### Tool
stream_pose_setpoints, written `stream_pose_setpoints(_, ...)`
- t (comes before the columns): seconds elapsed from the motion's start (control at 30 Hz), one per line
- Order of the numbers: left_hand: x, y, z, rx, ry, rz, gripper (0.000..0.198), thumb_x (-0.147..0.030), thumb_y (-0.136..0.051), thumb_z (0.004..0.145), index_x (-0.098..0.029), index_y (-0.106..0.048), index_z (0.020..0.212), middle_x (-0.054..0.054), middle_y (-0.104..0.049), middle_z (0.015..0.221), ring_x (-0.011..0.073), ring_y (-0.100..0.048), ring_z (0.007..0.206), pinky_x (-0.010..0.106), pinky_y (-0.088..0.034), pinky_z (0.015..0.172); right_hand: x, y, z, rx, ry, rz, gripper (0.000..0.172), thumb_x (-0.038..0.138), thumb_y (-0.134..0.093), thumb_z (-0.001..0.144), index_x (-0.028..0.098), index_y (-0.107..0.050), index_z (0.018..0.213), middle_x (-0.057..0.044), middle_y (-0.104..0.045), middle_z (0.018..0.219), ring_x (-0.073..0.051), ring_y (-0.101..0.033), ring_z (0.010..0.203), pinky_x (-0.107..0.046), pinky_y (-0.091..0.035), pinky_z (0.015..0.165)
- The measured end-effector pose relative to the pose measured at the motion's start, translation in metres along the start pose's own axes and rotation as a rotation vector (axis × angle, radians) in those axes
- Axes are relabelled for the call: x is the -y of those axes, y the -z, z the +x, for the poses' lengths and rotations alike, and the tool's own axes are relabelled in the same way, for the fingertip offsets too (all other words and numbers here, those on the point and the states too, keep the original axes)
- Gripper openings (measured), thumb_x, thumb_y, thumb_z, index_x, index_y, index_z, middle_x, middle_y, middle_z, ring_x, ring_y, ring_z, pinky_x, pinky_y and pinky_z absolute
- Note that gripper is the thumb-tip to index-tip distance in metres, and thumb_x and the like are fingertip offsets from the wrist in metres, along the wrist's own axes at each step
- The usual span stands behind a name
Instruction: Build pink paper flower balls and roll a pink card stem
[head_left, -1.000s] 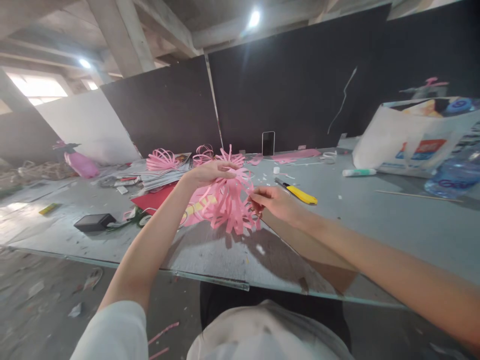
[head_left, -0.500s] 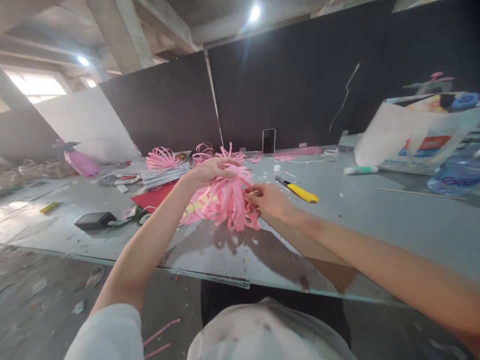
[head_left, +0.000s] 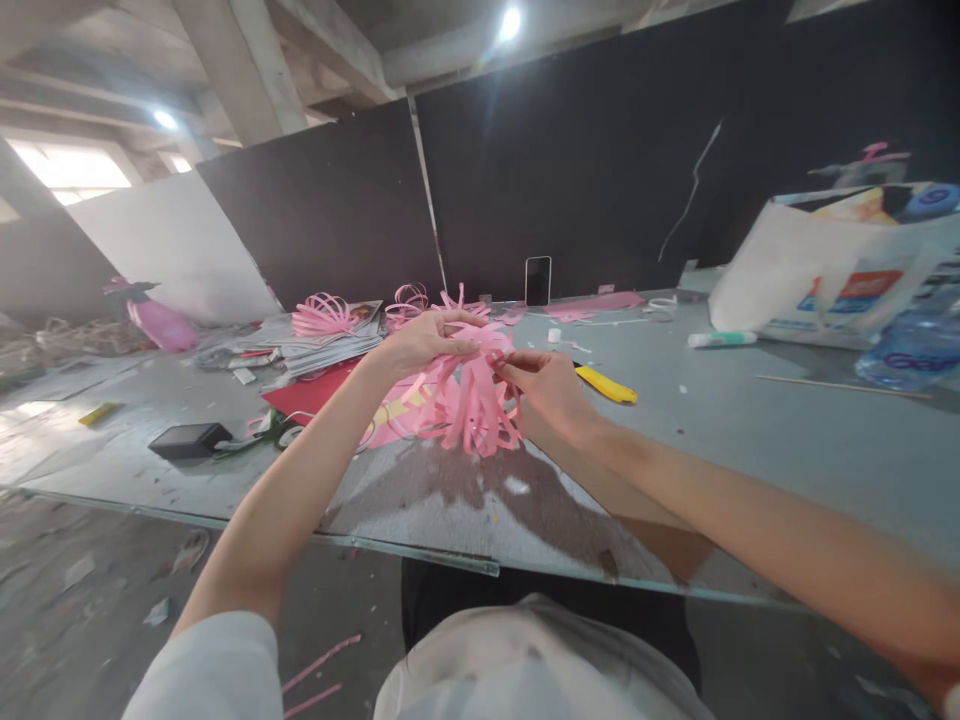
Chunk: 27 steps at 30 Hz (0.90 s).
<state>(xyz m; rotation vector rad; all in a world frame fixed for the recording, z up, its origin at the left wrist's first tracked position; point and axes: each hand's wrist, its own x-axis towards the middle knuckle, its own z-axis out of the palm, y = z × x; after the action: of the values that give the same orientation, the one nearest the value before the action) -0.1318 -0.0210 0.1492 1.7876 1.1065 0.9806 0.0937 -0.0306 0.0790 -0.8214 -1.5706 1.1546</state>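
Note:
A bundle of looped pink paper strips (head_left: 472, 400) hangs above the grey table (head_left: 750, 440). My left hand (head_left: 424, 342) grips its top from the left, fingers curled over the strips. On the right side of the bundle, my right hand (head_left: 551, 388) pinches a strip at its upper edge with thumb and fingers together. Under the bundle lie a red sheet (head_left: 311, 395) and a pink sheet with yellow marks (head_left: 394, 415).
A yellow utility knife (head_left: 604, 384) lies just past my right hand. Further pink paper loops (head_left: 324, 316), a phone (head_left: 537, 281) leaning on the dark wall, a glue stick (head_left: 720, 340), a white bag (head_left: 825, 270), a water bottle (head_left: 911, 360) and a black box (head_left: 187, 440) stand around.
My right hand has risen from the bundle's lower right side to its upper edge, closer to my left hand. The bundle has shifted slightly upward.

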Motion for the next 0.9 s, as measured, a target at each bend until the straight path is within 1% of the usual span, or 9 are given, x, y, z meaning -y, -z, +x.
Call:
stream_pose_setpoints(0.1,-0.0029,-0.0024,-0.0013,-0.006,-0.016,0.045,0.037,-0.027,-0.087,0.078,-0.021,-0.081,0.114,0.011,-0.072,0.132,0.0312,-0.062,0.13,0.038,-0.052,0.101,0.0039,-0.0004,-0.0006,0.013,-0.011,-0.004,0.037,0.058,-0.084,0.084,0.021,-0.083,0.081,-0.006,-0.076,0.078,-0.016,-0.058,0.062,-0.031,-0.045,0.056)
stream_pose_setpoints(0.2,-0.0023,-0.0033,-0.0007,-0.023,-0.026,0.083,0.036,-0.026,-0.087,0.077,-0.021,-0.081,0.113,0.011,-0.072,0.134,0.0329,-0.057,0.141,0.039,-0.05,0.106,0.0051,-0.0023,-0.0012,0.024,-0.014,-0.001,0.028,0.05,-0.083,0.086,0.021,-0.084,0.083,-0.005,-0.075,0.075,-0.015,-0.058,0.06,-0.031,-0.044,0.055)
stream_pose_setpoints(0.27,-0.0001,-0.0028,0.0007,-0.012,-0.028,0.068,0.038,-0.028,-0.087,0.079,-0.021,-0.08,0.116,0.011,-0.072,0.134,0.0327,-0.058,0.14,0.04,-0.05,0.108,0.0048,-0.0044,-0.002,0.061,-0.018,0.011,0.02,0.041,-0.082,0.084,0.022,-0.083,0.083,-0.004,-0.075,0.075,-0.015,-0.059,0.059,-0.031,-0.045,0.055)
stream_pose_setpoints(0.37,0.0038,-0.0004,0.0037,-0.015,-0.053,0.036,0.04,-0.031,-0.088,0.08,-0.021,-0.08,0.118,0.011,-0.073,0.132,0.0299,-0.061,0.135,0.04,-0.05,0.11,0.0037,-0.0075,-0.0035,0.1,-0.045,0.012,0.007,0.029,-0.08,0.08,0.022,-0.082,0.078,-0.004,-0.075,0.074,-0.015,-0.059,0.059,-0.03,-0.046,0.056)
stream_pose_setpoints(0.5,0.0061,0.0028,0.0063,-0.054,-0.067,0.025,0.038,-0.028,-0.088,0.08,-0.021,-0.08,0.116,0.009,-0.074,0.13,0.0283,-0.061,0.135,0.04,-0.05,0.112,0.0027,-0.0089,-0.0051,0.109,-0.058,0.018,0.009,0.029,-0.079,0.081,0.022,-0.082,0.078,-0.006,-0.079,0.08,-0.016,-0.062,0.063,-0.032,-0.049,0.059)
stream_pose_setpoints(0.63,0.0042,0.0041,0.0043,-0.031,-0.087,0.003,0.037,-0.027,-0.089,0.078,-0.021,-0.081,0.114,0.009,-0.075,0.127,0.0273,-0.059,0.137,0.041,-0.044,0.117,0.0027,-0.0082,-0.0057,0.058,-0.001,-0.001,0.012,0.033,-0.078,0.086,0.023,-0.082,0.081,-0.007,-0.081,0.088,-0.019,-0.068,0.072,-0.033,-0.052,0.066)
stream_pose_setpoints(0.73,0.0011,0.0041,0.0007,0.005,-0.058,-0.009,0.044,-0.031,-0.091,0.076,-0.019,-0.08,0.117,0.01,-0.076,0.117,0.0249,-0.065,0.124,0.041,-0.043,0.115,0.0033,-0.008,-0.0052,-0.001,0.019,-0.019,0.017,0.036,-0.075,0.088,0.021,-0.082,0.084,-0.007,-0.08,0.087,-0.02,-0.068,0.074,-0.032,-0.052,0.067)
stream_pose_setpoints(0.83,-0.0019,0.0035,-0.0021,0.031,0.014,-0.019,0.05,-0.032,-0.093,0.075,-0.016,-0.078,0.121,0.008,-0.074,0.104,0.0209,-0.067,0.103,0.039,-0.047,0.103,0.0054,-0.0077,-0.0045,-0.034,0.013,-0.002,0.023,0.042,-0.075,0.088,0.021,-0.083,0.087,-0.007,-0.08,0.088,-0.02,-0.068,0.075,-0.032,-0.052,0.066)
stream_pose_setpoints(0.9,-0.0025,0.0031,-0.0025,0.046,0.032,-0.013,0.051,-0.031,-0.093,0.075,-0.016,-0.078,0.121,0.007,-0.073,0.103,0.0187,-0.065,0.097,0.036,-0.048,0.096,0.0076,-0.0071,-0.0043,-0.033,0.002,0.014,0.023,0.043,-0.076,0.088,0.021,-0.083,0.087,-0.007,-0.08,0.089,-0.02,-0.068,0.074,-0.033,-0.052,0.066)
